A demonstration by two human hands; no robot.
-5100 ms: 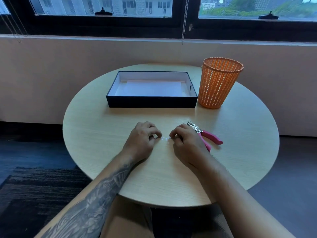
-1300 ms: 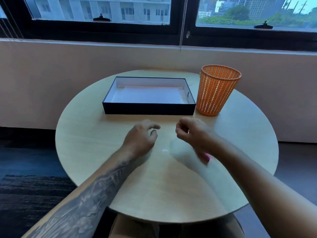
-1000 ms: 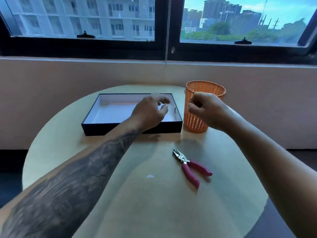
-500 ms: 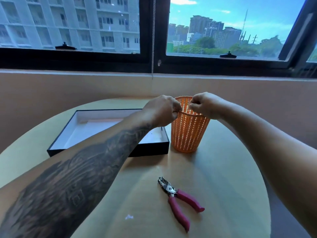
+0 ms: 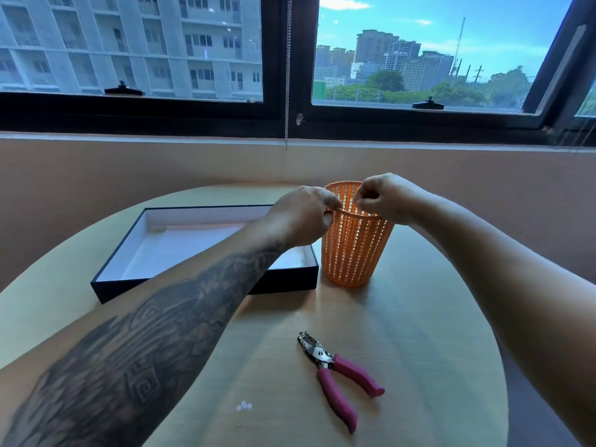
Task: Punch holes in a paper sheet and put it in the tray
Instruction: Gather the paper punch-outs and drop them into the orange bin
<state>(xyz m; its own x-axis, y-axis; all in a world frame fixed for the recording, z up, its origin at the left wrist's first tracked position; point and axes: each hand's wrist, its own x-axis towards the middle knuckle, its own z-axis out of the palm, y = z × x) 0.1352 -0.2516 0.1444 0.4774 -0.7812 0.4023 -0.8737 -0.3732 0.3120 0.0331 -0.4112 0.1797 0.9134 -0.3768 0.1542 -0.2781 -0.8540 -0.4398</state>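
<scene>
Forearm skin with dark tattooing fills the 8 o'clock corner of the view and runs up toward the centre. Behind it, at about 9 o'clock on the round wooden worktop (image 5: 419, 317), lies the tray (image 5: 206, 287), a shallow black box with a white lining; a white paper sheet (image 5: 193, 243) lies flat inside it, partly hidden by the arm. The left hand (image 5: 303, 217) sits just past the tray's right end, fingers curled in and pinched together at the near rim of the orange mesh basket (image 5: 353, 250); whether it grips the rim or some small thing there, I cannot tell. The basket stands upright just beside the tray's right end, at about 12 o'clock on the worktop. The right hand (image 5: 385, 198) hovers over the basket's mouth from the 1 o'clock side, fingers likewise bunched into a loose pinch, its contents too small to make out. Nearer the viewer, at about 6 o'clock, a few tiny white paper dots (image 5: 244, 405) lie on the bare wood. To their right lies the hole punch (image 5: 335, 377), pink handles spread apart and pointing toward 5 o'clock, metal head toward the basket.
</scene>
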